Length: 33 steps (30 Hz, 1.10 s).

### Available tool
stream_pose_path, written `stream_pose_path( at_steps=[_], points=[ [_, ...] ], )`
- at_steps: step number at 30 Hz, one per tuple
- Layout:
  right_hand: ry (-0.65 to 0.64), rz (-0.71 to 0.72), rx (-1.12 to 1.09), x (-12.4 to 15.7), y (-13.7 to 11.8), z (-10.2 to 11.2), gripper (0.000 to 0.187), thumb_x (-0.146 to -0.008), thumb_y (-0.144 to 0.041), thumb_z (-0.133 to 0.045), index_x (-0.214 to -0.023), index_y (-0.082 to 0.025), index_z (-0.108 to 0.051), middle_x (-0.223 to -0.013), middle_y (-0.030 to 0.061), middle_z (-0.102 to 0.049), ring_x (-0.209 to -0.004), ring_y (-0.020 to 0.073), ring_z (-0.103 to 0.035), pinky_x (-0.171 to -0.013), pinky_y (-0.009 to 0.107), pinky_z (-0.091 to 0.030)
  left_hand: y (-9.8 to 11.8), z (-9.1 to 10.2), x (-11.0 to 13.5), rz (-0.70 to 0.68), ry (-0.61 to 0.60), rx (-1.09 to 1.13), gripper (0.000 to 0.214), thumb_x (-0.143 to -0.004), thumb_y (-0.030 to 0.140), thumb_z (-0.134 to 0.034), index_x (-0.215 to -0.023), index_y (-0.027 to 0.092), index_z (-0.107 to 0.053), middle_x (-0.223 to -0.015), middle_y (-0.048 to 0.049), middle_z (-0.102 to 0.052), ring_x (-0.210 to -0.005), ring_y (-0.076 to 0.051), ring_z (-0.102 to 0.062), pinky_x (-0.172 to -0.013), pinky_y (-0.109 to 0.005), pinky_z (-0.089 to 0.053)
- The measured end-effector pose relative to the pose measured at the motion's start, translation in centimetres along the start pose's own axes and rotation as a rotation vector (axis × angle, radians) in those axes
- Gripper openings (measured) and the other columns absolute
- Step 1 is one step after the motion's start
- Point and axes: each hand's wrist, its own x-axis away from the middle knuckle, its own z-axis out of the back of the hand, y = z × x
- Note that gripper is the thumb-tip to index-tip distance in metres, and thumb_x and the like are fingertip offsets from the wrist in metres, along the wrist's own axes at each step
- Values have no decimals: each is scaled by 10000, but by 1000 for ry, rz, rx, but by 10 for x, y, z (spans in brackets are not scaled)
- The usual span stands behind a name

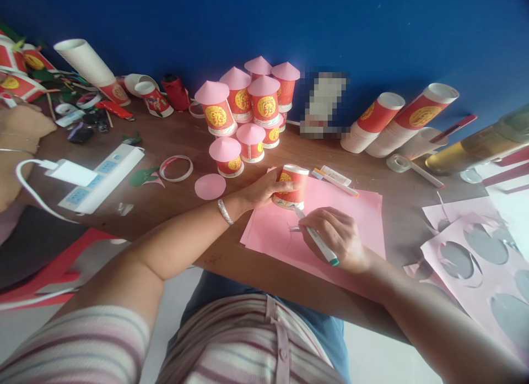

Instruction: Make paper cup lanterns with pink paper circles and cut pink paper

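Note:
My left hand (264, 190) is wrapped round a red paper cup (291, 187) that stands upside down on a stack of pink paper (355, 218). My right hand (336, 235) grips a white marker with a green end (316, 238), its tip touching the paper at the cup's rim. A silver bracelet (225, 211) sits on my left wrist. A pink paper circle (210, 186) lies on the wooden table (165, 207) to the left of the cup.
Several red cups with pink cone lids (248, 111) stand behind. Stacked cups (397, 125) lie at the right, a white power strip (101, 177) at the left, a tape ring (176, 168) near it. Pink sheets with cut-out holes (475, 257) lie at right. Another person's hand (16, 136) is at far left.

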Motion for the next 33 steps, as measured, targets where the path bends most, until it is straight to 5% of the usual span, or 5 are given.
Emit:
stream_pose_path(
  at_steps=[33],
  points=[
    [-32,19,-17,-2,-2,0,230,-956,-21,-586,-1100,-199,-610,-781,7,-680,-664,150,-643,-634,303,-564,-3,2,-1,-8,-17,7,452,-726,424,-906,-957,145,-635,-856,-13,-632,-771,-127,-596,-690,-246,-496]
  ],
)
